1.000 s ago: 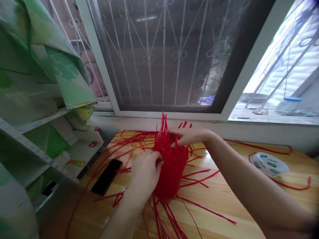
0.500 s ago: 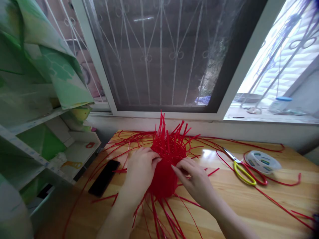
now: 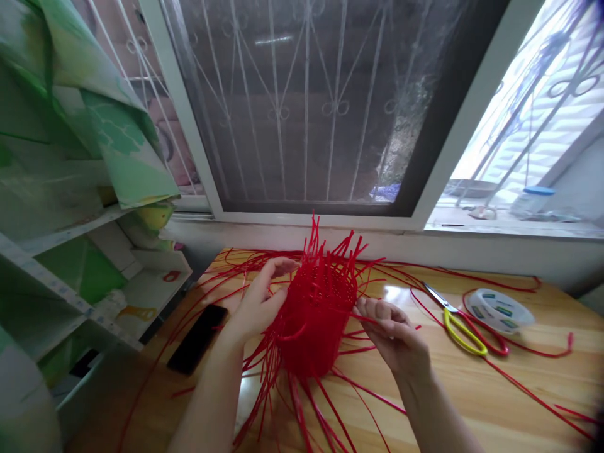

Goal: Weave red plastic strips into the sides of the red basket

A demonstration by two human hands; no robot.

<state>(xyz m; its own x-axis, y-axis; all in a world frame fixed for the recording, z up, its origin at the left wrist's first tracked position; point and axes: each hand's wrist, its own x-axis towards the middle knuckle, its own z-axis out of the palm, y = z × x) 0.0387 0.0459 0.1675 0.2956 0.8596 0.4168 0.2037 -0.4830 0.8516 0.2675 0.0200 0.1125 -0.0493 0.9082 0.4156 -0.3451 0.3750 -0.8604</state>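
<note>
A red woven basket [image 3: 314, 340] stands at the middle of the table, with loose strand ends sticking up from its far rim and fanning out around its base. My left hand [image 3: 264, 296] is at its left side, thumb and fingers apart, with the thumb by the weave. Pinched in my right hand [image 3: 389, 327], to the right of the basket, is a red strand [image 3: 352, 314] that runs from the basket's near face. A small loop of strand stands out on the basket's front left.
Scissors [image 3: 460, 324] with yellow and red handles lie at right, beside a roll of clear tape [image 3: 497, 309]. A black phone [image 3: 197, 340] rests at left. Long red strands trail over the wooden table [image 3: 519, 390]. Shelves [image 3: 104, 251] border its left side, a barred window behind.
My right hand has moved right, away from the basket's face, drawing a strand with it. My left hand has opened and shifted left to the basket's side.
</note>
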